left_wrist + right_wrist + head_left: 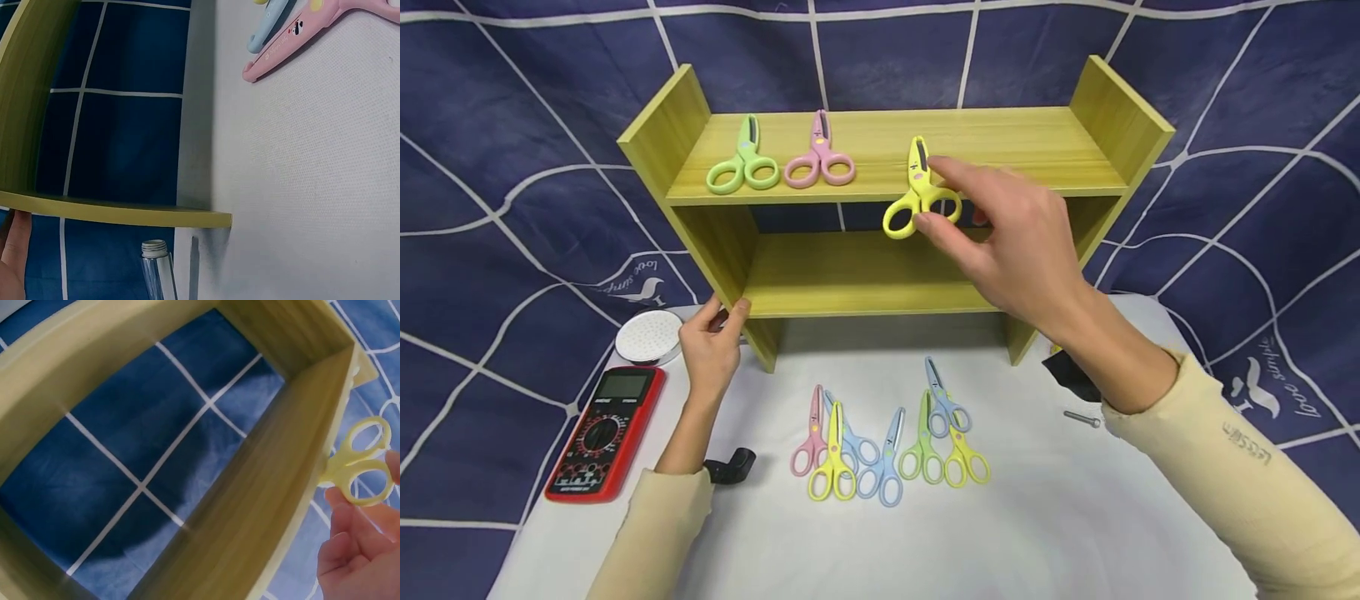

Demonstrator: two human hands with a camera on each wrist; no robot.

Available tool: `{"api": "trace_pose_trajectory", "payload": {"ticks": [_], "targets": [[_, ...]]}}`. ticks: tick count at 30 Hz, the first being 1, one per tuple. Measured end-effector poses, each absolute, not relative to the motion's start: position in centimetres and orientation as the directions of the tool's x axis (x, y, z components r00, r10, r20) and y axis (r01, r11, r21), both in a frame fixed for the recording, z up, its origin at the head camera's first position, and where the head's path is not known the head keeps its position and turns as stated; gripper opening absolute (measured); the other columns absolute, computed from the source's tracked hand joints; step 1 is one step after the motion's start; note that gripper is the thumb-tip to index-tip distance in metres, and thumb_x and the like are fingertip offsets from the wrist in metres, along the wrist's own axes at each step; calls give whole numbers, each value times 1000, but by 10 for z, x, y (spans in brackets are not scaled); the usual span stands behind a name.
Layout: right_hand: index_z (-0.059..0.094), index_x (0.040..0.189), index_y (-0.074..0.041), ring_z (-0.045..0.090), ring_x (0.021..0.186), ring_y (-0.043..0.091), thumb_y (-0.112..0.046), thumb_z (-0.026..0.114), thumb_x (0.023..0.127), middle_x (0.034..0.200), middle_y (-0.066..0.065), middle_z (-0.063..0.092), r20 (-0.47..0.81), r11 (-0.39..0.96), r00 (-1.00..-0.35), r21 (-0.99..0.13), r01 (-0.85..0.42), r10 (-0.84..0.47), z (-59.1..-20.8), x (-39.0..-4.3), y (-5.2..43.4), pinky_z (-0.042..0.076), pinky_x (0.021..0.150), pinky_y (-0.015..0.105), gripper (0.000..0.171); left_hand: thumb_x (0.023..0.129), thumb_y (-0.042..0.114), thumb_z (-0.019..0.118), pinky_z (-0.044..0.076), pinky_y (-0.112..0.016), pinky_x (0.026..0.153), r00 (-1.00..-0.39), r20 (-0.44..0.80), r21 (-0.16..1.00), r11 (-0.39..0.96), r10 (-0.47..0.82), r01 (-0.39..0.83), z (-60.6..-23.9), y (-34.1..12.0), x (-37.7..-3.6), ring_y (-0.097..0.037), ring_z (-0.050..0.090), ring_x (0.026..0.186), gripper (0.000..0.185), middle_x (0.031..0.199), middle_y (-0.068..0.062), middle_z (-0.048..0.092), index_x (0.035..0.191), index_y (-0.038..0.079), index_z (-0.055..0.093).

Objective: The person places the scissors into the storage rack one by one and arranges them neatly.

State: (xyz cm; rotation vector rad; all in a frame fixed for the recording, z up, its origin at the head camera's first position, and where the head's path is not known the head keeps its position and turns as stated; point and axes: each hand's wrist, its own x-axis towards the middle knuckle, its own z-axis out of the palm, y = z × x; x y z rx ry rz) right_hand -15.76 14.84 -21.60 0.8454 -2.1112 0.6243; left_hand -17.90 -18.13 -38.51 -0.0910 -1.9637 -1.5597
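Note:
My right hand (1018,233) pinches yellow scissors (919,171) between thumb and forefinger, blades pointing up, at the front edge of the shelf unit's upper board. In the right wrist view, the scissors' handle loops (369,481) show beside that board. My left hand (711,346) grips the left side panel of the wooden shelf unit (880,296) near its lower board. Green scissors (747,154) and pink scissors (820,150) lie on the upper board, left of the held pair. Several pink, yellow, blue and green scissors (889,467) lie partly overlapping on the white table below.
Left of the unit are a red multimeter (601,433) and a round white shower head (647,335). A black curved object (732,467) lies by my left forearm. On the right lie a bolt (1081,418) and a black item (1070,375), partly behind my right arm.

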Motion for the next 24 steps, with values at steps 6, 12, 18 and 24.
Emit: {"api": "trace_pose_trajectory", "payload": {"ticks": [6,12,18,24], "targets": [[65,129,-8,49,77,28,-29,71,92,105,11,73,685,719,-647,-259,-645,-335,-204,-179,142,36,64,38,43,91,-3,64,55,-14,76,-804,504,857,297,-317,421,-384,-181,-179,-8,67,93,31,114,-30,64,121,-11,64],[60,136,-9,55,87,29,-33,65,96,105,11,72,553,774,-733,-229,-590,-395,-188,-198,133,40,84,39,47,91,-2,66,55,-14,77,-790,521,847,311,-324,431,-383,-181,-178,-7,66,92,31,112,-30,65,120,-12,64],[57,138,-8,55,95,32,-34,62,98,112,14,70,491,796,-768,-219,-565,-410,-184,-204,128,43,86,42,48,90,-3,66,55,-14,77,-793,515,852,300,-325,430,-384,-183,-179,-6,66,93,31,114,-29,64,120,-12,63],[58,138,-9,53,82,28,-33,61,99,93,11,68,500,795,-764,-217,-567,-408,-186,-203,128,41,77,39,45,90,-4,66,55,-14,77,-797,516,850,303,-315,431,-386,-182,-180,-7,65,94,31,114,-30,64,121,-11,63]]}}
